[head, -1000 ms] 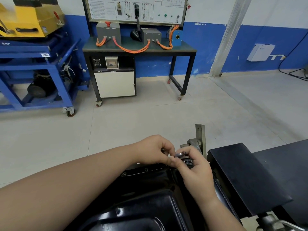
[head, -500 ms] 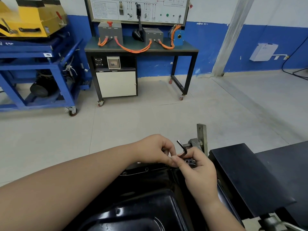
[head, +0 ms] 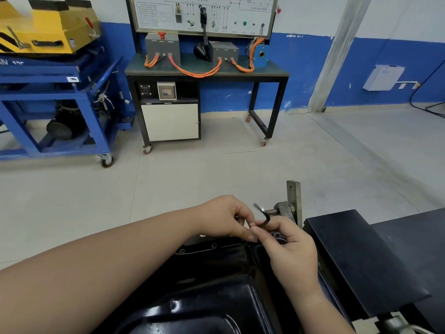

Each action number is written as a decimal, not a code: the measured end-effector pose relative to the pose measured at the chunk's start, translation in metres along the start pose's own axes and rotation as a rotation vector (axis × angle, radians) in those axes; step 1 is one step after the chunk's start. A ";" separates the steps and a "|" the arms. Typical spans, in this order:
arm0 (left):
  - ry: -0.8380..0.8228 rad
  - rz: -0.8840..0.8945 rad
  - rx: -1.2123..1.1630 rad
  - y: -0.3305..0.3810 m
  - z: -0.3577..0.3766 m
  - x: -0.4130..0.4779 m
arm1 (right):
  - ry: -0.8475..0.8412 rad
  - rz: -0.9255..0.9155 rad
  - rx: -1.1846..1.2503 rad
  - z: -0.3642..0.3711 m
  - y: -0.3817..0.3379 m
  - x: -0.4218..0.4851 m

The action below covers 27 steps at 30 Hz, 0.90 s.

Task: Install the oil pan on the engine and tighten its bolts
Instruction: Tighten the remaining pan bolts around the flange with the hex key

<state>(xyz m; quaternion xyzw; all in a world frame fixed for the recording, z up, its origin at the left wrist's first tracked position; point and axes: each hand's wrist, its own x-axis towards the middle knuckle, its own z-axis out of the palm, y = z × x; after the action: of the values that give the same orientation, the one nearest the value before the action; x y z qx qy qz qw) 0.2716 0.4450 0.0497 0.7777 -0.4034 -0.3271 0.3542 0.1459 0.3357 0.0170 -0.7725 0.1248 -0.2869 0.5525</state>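
Note:
The glossy black oil pan [head: 207, 292] fills the bottom middle of the head view, lying on the engine. Its far flange [head: 199, 248] shows small bolts in a row. Over the pan's far right corner my right hand [head: 289, 251] pinches a small dark hex key [head: 262, 214]; the key's short arm sticks up and to the left. My left hand [head: 226, 218] reaches in from the left with curled fingers, its fingertips meeting the right hand's at the key's lower end. The bolt under the fingers is hidden.
A metal stand bracket [head: 292, 203] rises just behind the hands. A black bench top [head: 356, 261] lies to the right. Across the pale floor stand a wheeled black training bench [head: 207, 75] with orange cables and a blue cart [head: 55, 100].
The hex key has turned: it lay flat between my fingers a second ago, and its short arm now points up and left. Both hands stay at the pan's far corner.

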 end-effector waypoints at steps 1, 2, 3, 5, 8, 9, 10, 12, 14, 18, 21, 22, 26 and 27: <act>0.002 -0.001 0.018 0.000 0.001 0.001 | 0.020 0.019 -0.006 0.001 0.001 0.000; 0.001 0.002 0.039 0.001 0.001 0.002 | 0.034 0.033 -0.011 0.001 0.002 0.000; -0.003 0.005 0.053 0.001 0.002 0.002 | 0.036 0.041 -0.007 0.002 0.002 0.000; -0.012 0.007 0.047 0.002 0.002 0.002 | -0.003 0.024 0.010 0.002 0.002 0.000; 0.000 0.006 0.013 0.001 0.002 0.002 | -0.102 -0.047 0.033 0.001 -0.003 -0.003; -0.002 0.008 0.011 0.001 0.002 0.002 | -0.116 -0.065 0.050 0.000 -0.004 -0.004; -0.007 0.002 0.013 0.001 0.003 0.002 | -0.114 -0.073 0.066 -0.001 -0.005 -0.005; -0.016 -0.005 0.021 0.001 0.003 0.002 | -0.083 -0.078 0.051 -0.002 -0.005 -0.005; -0.005 -0.009 0.030 -0.001 0.002 0.002 | -0.032 -0.036 0.029 -0.003 -0.001 -0.003; 0.001 0.003 0.044 0.000 0.001 0.002 | -0.010 0.045 0.013 0.000 0.002 -0.002; 0.007 0.013 0.078 0.000 0.003 0.004 | -0.005 0.019 -0.023 0.001 0.002 -0.002; 0.012 0.011 0.078 0.000 0.003 0.004 | -0.007 0.015 -0.021 0.001 0.001 -0.002; 0.036 0.007 0.008 0.000 0.002 0.004 | -0.064 -0.051 -0.013 0.000 -0.004 -0.005; 0.044 0.006 -0.003 0.000 0.002 0.004 | -0.062 -0.076 -0.020 -0.001 -0.004 -0.005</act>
<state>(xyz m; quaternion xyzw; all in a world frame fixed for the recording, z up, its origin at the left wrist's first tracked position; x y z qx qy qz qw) 0.2716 0.4405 0.0478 0.7829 -0.3972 -0.3097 0.3651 0.1410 0.3389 0.0198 -0.7907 0.0812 -0.2824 0.5370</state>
